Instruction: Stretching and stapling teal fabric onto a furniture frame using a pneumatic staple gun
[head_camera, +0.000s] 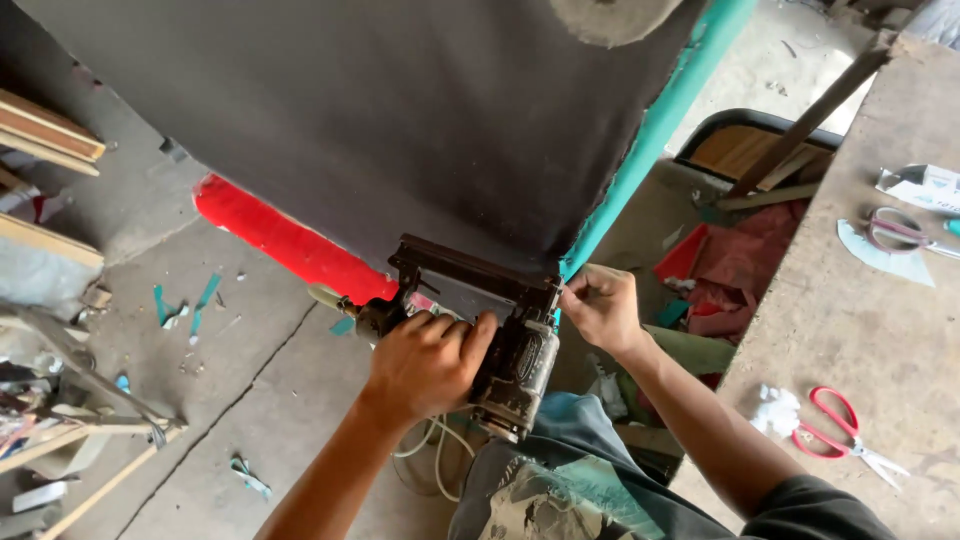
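Pneumatic staple gun (500, 345), dark and worn, pressed nose-up against the lower edge of a large black fabric-covered panel (400, 110). Gripped around its handle by the left hand (425, 365), fingers wrapped tight and closed over the body of the tool, knuckles toward the camera. Pale air hose (430, 450) looping down from the gun's base toward the floor. Just right of the tool, the right hand (603, 308) pinching the black cloth at the panel's lower corner, thumb and fingertips shut on the fabric edge where it meets a teal trim strip (665, 120) running up along the panel's right side. Red band (285, 240) showing below the black covering on the left (whether part of the same piece or something behind it, hard to tell). Beneath everything, a cracked concrete floor (250, 400) strewn with small teal scraps (185, 308). Along the right, a rough grey counter (850, 320) holding red-handled scissors (845, 425) near its front edge, a wad of white stuffing (777, 410) just beside them, and a second pair of scissors with maroon handles (900, 230) farther back lying on a pale teal offcut (885, 258). Between counter and panel, a heap of red cloth (740, 265) on the floor. Wooden slats and sticks (45, 130) stacked at the far left.
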